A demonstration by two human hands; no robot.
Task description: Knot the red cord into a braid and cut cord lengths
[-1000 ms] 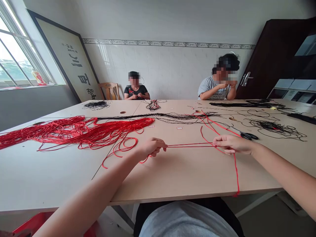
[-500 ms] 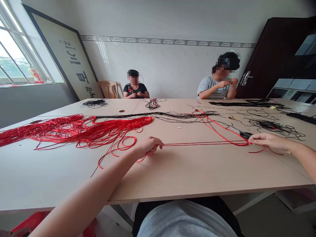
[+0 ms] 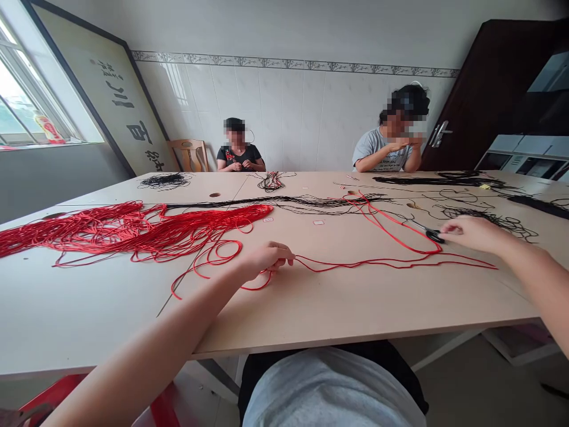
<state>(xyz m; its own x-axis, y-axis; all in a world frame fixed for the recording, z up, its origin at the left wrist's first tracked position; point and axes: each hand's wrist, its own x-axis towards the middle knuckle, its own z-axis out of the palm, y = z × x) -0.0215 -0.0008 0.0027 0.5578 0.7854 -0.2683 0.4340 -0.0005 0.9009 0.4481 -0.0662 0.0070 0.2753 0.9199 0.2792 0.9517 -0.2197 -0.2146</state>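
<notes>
Right hand (image 3: 471, 233) moved beside scissors (image 3: 434, 236); framed panel (image 3: 100, 98) reads "百川".

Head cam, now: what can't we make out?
Head view:
Left hand: grip on red cords hidden by its own fingers.
Right hand: contact with scissors unclear, fingertips crowd the handles.
Red bundle: left end cut off by frame edge.
Paper slip: any print too small.

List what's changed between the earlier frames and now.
The right hand moved rightward and let go of the paired red strands, now at the handles of the scissors; whether it grips them can't be told. The strands went from taut to slack, lying on the table. Unchanged: the left hand pinching the strands, the red cord bundle.
</notes>
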